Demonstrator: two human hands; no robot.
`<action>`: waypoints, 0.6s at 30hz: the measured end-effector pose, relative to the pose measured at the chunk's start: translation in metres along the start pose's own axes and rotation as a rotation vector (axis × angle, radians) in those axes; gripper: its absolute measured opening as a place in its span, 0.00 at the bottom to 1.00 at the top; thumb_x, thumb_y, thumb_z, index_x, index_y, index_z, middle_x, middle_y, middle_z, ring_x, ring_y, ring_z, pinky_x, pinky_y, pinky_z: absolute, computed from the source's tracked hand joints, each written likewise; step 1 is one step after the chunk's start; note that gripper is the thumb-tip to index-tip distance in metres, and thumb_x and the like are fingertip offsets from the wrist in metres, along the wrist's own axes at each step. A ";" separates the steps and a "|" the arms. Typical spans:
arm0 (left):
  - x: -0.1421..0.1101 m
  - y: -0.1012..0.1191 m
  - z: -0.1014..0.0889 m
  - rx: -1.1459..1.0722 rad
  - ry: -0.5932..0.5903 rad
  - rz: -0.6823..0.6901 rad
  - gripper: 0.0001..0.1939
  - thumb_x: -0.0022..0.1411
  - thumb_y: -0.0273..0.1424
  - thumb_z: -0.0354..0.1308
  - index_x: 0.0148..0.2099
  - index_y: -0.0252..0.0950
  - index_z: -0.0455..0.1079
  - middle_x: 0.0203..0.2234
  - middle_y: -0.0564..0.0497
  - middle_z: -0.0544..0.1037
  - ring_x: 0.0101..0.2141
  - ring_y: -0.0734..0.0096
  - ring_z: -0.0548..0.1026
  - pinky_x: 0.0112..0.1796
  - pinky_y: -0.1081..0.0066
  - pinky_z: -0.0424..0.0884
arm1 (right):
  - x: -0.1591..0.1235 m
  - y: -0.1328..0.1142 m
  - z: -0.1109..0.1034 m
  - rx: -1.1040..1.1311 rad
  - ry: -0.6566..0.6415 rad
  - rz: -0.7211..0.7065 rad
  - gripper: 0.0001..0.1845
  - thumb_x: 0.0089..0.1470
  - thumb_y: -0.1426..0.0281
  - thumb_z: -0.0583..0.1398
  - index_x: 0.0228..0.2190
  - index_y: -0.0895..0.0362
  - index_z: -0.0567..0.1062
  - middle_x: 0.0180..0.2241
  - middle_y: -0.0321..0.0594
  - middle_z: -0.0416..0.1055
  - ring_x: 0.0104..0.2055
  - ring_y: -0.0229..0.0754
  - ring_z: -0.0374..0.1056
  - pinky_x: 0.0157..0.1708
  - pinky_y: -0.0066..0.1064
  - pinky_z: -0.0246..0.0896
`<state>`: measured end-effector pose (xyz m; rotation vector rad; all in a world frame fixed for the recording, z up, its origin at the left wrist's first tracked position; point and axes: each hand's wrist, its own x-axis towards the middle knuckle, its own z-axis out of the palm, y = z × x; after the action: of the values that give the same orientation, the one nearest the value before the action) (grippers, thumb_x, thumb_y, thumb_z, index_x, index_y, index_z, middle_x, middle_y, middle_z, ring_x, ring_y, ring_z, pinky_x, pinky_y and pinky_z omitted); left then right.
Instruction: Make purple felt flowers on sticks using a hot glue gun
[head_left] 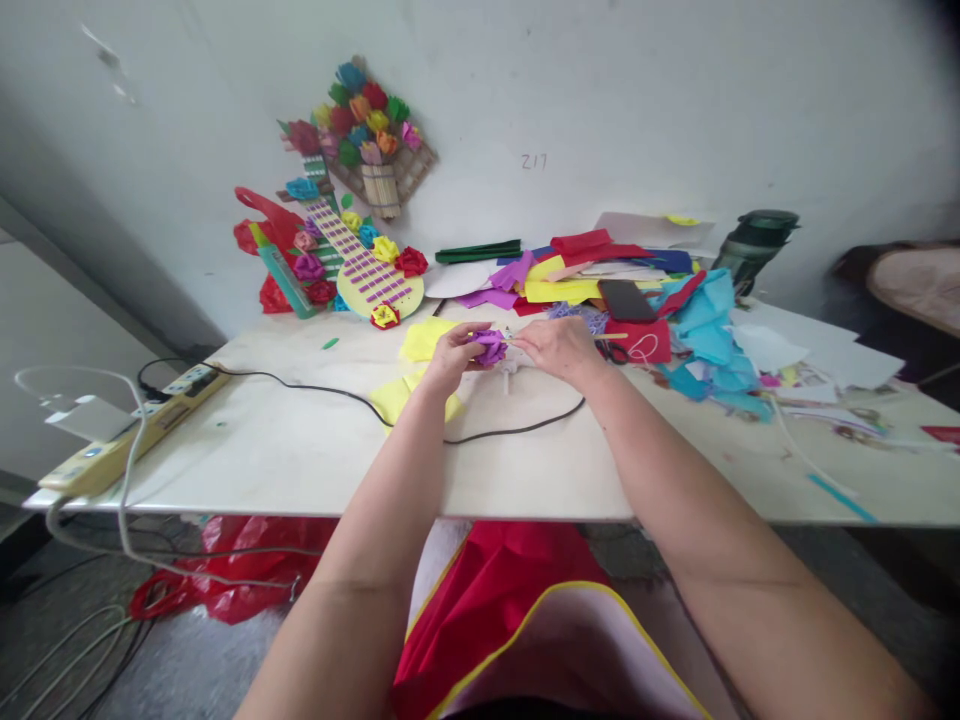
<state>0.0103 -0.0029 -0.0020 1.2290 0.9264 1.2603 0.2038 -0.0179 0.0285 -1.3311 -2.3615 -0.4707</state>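
Note:
A purple crepe-paper flower is pinched in the fingers of my left hand above the middle of the table. My right hand grips a thin wooden stick; its tip meets the flower's right side, and its other end sticks out past my knuckles. Just below my hands is a small whitish object, partly hidden, whose kind I cannot make out. Yellow paper sheets lie beside and beneath my left wrist.
A black cord crosses the table from the power strip. Behind stand a flower-decorated paper guitar and a glue bottle. Coloured paper, a phone, scissors and a dark bottle are at right.

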 end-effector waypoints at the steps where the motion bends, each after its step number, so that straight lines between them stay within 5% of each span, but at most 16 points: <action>1: 0.000 0.000 0.000 0.000 0.000 -0.004 0.24 0.42 0.27 0.63 0.46 0.33 0.72 0.33 0.49 0.78 0.29 0.68 0.77 0.34 0.62 0.77 | 0.000 0.001 -0.001 -0.008 -0.005 0.010 0.16 0.61 0.65 0.55 0.37 0.57 0.81 0.39 0.45 0.80 0.39 0.47 0.74 0.32 0.33 0.52; 10: 0.002 0.001 -0.002 -0.164 0.130 0.055 0.31 0.46 0.26 0.61 0.56 0.37 0.68 0.29 0.54 0.75 0.28 0.74 0.76 0.36 0.64 0.78 | 0.000 0.010 -0.003 0.051 0.061 0.205 0.15 0.59 0.64 0.57 0.35 0.56 0.82 0.34 0.44 0.81 0.37 0.46 0.73 0.33 0.33 0.54; 18: 0.006 0.000 -0.002 -0.217 0.234 0.076 0.20 0.47 0.27 0.60 0.46 0.35 0.70 0.32 0.51 0.78 0.30 0.71 0.77 0.37 0.64 0.78 | 0.004 0.004 0.006 0.235 0.095 0.222 0.14 0.57 0.67 0.56 0.35 0.56 0.82 0.36 0.43 0.81 0.37 0.44 0.74 0.36 0.31 0.58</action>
<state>0.0088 0.0033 -0.0013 0.9680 0.8884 1.5469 0.2047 -0.0104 0.0253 -1.4044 -2.0869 -0.1798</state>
